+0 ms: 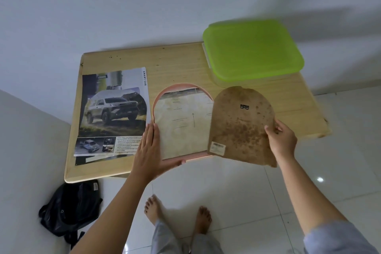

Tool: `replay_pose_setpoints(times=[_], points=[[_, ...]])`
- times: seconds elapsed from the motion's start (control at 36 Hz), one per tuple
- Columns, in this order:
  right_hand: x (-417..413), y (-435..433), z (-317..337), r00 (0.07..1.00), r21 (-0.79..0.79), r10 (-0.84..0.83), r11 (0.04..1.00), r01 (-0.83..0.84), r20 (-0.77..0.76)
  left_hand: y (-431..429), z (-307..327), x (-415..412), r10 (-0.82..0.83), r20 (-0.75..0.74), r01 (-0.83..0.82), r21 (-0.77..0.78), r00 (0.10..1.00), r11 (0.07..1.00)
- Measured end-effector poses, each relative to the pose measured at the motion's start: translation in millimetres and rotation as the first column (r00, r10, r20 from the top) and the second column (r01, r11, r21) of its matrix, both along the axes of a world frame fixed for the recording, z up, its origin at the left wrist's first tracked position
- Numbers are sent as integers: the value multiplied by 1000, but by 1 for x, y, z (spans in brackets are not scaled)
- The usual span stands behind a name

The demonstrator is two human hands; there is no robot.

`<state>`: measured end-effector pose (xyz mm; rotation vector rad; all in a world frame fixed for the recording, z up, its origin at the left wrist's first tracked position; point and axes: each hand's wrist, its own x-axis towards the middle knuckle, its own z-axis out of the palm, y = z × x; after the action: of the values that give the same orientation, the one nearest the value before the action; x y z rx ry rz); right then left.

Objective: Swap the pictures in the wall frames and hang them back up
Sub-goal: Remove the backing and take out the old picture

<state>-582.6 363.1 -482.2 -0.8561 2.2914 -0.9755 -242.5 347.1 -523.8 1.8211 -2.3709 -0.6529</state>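
Frame (162,91) lying on wooden worktop (177,64) against white wall (144,6) over tiled floor (237,187), left grip (149,150) flat, released, on its rim, right grip (281,140) pinching tilted backing (241,126), poster (113,109) just left, green-lidded box (251,49) behind.

A plain white wall (144,6) fills the upper frame, shadowed toward the upper right. A pale wooden surface (177,64) stands against it at centre, with a green-lidded box (251,49) at its upper right corner. Below lies a floor (247,187) of glossy white tiles, with a glint of light at the right. A black bag (70,208) slumps on the floor at lower left.
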Motion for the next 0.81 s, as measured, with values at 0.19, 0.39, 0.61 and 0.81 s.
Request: replay_pose_setpoints(times=[0.19, 0.39, 0.61, 0.81], points=[[-12, -7, -7, 983, 88, 59, 995, -44, -174, 1, 0, -1, 14, -5, -14, 6, 1000, 1000], [49, -8, -12, 924, 36, 303, 952, -303, -234, 2, 1, -3, 15, 0, -15, 9, 1000, 1000], [46, -6, -39, 685, 288, 610, 793, -537, -400, 2, -2, -4, 2, 12, -2, 12, 1000, 1000], [16, -3, -39, 596, 321, 703, 709, -628, -388, 2, -2, -4, -4, 8, 3, 17, 1000, 1000]])
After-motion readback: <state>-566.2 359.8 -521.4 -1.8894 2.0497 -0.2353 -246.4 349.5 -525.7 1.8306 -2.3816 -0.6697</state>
